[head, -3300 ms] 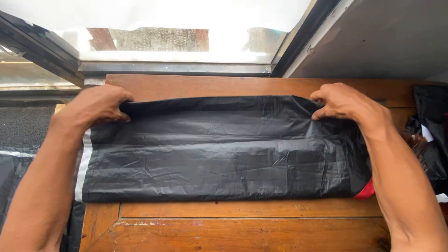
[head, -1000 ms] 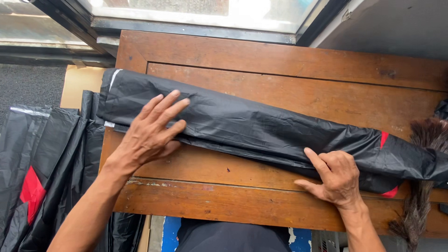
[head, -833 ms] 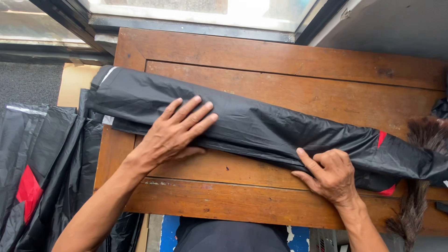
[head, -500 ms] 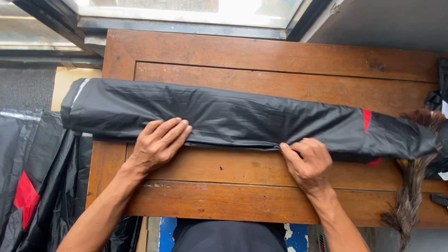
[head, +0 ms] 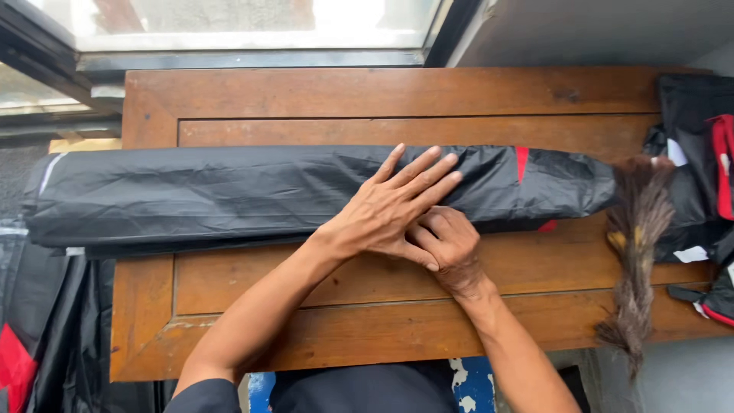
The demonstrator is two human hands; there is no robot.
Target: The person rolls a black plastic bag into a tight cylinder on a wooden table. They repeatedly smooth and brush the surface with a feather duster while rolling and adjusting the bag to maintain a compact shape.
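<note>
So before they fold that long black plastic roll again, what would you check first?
1. Left hand flat on the folded black plastic sheet: ok.
2. Right hand at the sheet's near edge, partly under the left: ok.
3. Sheet wholly on the wooden table: not ok, its left end overhangs the edge.
4. Feather duster clear of the sheet: not ok, it touches or overlaps the right end.
5. Layers even inside the fold: cannot tell.
</note>
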